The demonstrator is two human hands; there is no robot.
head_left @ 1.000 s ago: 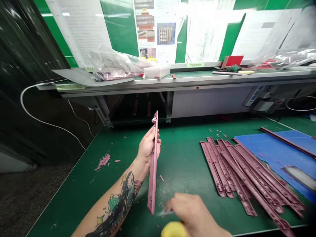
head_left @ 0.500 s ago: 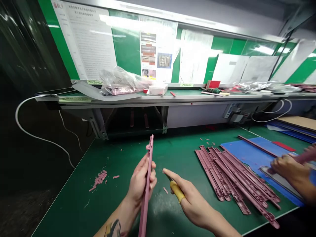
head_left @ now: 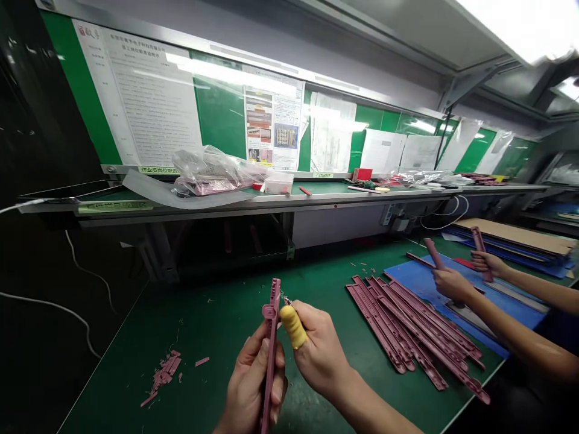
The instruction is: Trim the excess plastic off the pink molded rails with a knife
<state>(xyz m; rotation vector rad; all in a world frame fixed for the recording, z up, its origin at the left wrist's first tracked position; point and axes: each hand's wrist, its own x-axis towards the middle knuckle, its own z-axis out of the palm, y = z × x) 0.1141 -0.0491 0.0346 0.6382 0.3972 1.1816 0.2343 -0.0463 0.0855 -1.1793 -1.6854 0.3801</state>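
1. A long, narrow pink plastic strip (head_left: 270,355) stands nearly upright at lower centre, clenched in the left hand (head_left: 251,386), which wraps its lower part and leaves the notched upper end showing above.
2. Just beside it, the right hand (head_left: 321,355) grips a yellow-handled trimming knife (head_left: 293,325). The small blade is at the strip's upper end, but whether it touches is too small to tell.
3. A dark green workbench mat (head_left: 203,325) fills the lower frame. A heap of matching pink strips (head_left: 407,331) lies right of the hands, partly on a blue cutting mat (head_left: 420,280), and pink plastic offcuts (head_left: 160,374) lie at lower left.
4. At right, a co-worker's two hands (head_left: 447,286) each hold a pink strip above the blue cutting mat.
5. Along the back, a metal-edged shelf (head_left: 289,199) carries a clear plastic bag (head_left: 208,172) and a white plastic box (head_left: 278,184), below printed sheets (head_left: 154,99) on a green board.
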